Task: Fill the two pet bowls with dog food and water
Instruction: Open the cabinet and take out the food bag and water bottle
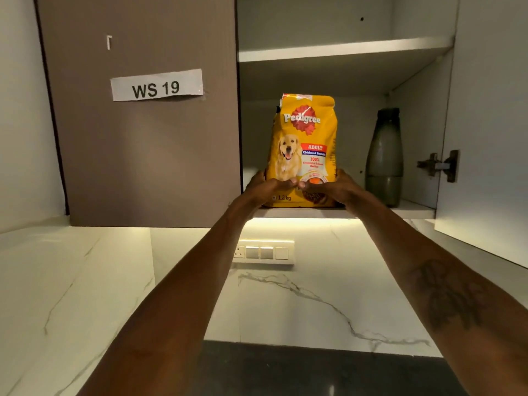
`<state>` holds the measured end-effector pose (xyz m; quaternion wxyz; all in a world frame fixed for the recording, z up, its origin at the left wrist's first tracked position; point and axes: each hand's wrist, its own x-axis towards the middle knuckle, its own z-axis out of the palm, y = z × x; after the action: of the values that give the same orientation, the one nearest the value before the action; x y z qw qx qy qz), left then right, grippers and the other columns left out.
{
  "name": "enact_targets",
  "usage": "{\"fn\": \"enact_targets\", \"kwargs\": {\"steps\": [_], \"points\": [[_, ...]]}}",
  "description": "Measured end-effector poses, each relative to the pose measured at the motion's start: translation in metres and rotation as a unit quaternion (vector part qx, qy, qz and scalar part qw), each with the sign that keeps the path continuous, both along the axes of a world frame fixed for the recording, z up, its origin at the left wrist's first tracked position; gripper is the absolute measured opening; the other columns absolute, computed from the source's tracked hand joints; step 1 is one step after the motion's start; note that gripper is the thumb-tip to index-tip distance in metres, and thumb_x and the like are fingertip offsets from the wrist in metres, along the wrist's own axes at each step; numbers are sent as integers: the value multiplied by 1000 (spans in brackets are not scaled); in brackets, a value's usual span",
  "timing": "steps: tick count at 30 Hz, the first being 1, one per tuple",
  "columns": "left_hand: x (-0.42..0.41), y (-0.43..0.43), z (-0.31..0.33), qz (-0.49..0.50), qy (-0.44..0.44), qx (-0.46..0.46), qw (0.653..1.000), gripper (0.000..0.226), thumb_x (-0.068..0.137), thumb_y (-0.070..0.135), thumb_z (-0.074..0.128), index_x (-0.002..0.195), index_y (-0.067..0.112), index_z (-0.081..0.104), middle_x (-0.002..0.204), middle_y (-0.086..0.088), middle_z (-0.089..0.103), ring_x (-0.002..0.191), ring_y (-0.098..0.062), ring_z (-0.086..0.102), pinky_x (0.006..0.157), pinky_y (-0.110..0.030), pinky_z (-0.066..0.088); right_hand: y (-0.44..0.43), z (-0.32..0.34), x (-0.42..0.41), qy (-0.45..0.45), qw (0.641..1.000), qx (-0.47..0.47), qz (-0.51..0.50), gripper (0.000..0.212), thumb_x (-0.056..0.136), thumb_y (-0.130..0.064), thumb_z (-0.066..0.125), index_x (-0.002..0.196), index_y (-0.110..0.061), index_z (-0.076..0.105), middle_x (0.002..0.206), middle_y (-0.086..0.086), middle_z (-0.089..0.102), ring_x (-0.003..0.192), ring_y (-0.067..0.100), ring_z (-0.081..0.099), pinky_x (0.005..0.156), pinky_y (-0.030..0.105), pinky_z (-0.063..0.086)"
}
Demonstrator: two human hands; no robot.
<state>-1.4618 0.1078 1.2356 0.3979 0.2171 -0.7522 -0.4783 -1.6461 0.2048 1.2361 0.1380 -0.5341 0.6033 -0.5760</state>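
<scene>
A yellow Pedigree dog food bag (304, 138) stands upright on the bottom shelf (414, 211) of an open wall cabinet. My left hand (264, 188) grips the bag's lower left side and my right hand (334, 187) grips its lower right side, thumbs meeting across the front. A dark grey-green bottle (384, 158) with a dark cap stands on the same shelf, to the right of the bag and apart from it. No pet bowls are in view.
The left cabinet door (143, 138) is shut and carries a "WS 19" label (156, 85). The right door (491, 124) hangs open toward me. An upper shelf (343, 50) sits above the bag. A switch panel (264, 252) is on the marble wall, above a dark counter (314, 372).
</scene>
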Motion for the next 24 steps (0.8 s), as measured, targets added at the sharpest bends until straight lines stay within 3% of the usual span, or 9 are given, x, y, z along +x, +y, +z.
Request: {"fn": "enact_targets", "kwargs": {"steps": [3, 6, 11, 15, 18, 21, 24], "points": [[7, 2, -6, 29, 6, -14, 999, 68, 86, 39, 82, 144, 22, 51, 127, 2, 67, 93, -7, 68, 65, -19, 55, 7, -3, 2, 12, 1000, -13, -1, 47, 77, -28, 88, 115, -30, 61, 96, -16, 69, 89, 6, 68, 69, 21, 57], [18, 9, -10, 53, 14, -37, 998, 76, 81, 35, 87, 146, 19, 49, 124, 2, 67, 94, -10, 69, 67, -20, 58, 28, 0, 6, 12, 1000, -19, 1, 41, 75, -26, 90, 99, -32, 57, 92, -16, 65, 83, 4, 63, 65, 21, 51], [44, 26, -16, 87, 10, -69, 994, 108, 56, 46, 99, 148, 20, 49, 135, -5, 68, 114, -26, 71, 92, -46, 63, 56, -4, 20, 74, 997, -22, 28, 69, 66, -32, 94, 125, -34, 59, 109, -14, 70, 94, 5, 67, 82, 29, 55], [69, 45, -26, 91, -15, -94, 991, 106, 43, 53, 99, 137, 21, 61, 126, 1, 73, 112, -22, 71, 88, -43, 64, 73, -13, 36, 112, 993, -27, 36, 76, 56, -44, 91, 122, -39, 55, 112, -14, 67, 96, 6, 65, 82, 26, 53], [86, 60, -42, 76, -45, -78, 993, 98, 48, 47, 101, 134, 20, 63, 124, 1, 75, 111, -23, 72, 83, -39, 64, 77, -32, 46, 121, 993, -10, 11, 95, 43, -61, 88, 129, -32, 59, 125, -4, 70, 110, 21, 67, 95, 41, 56], [96, 69, -66, 81, -55, -50, 994, 93, 48, 41, 96, 134, 20, 64, 125, 1, 74, 112, -22, 71, 80, -37, 63, 78, -59, 54, 122, 992, 18, 5, 111, 32, -71, 88, 131, -30, 60, 129, -1, 70, 115, 26, 67, 101, 49, 55], [103, 67, -93, 86, -58, -31, 994, 103, 42, 42, 97, 136, 20, 62, 125, 0, 74, 113, -23, 71, 79, -37, 64, 78, -83, 60, 116, 992, 44, 12, 104, 35, -69, 90, 128, -32, 60, 128, -2, 71, 115, 26, 68, 101, 50, 55]]}}
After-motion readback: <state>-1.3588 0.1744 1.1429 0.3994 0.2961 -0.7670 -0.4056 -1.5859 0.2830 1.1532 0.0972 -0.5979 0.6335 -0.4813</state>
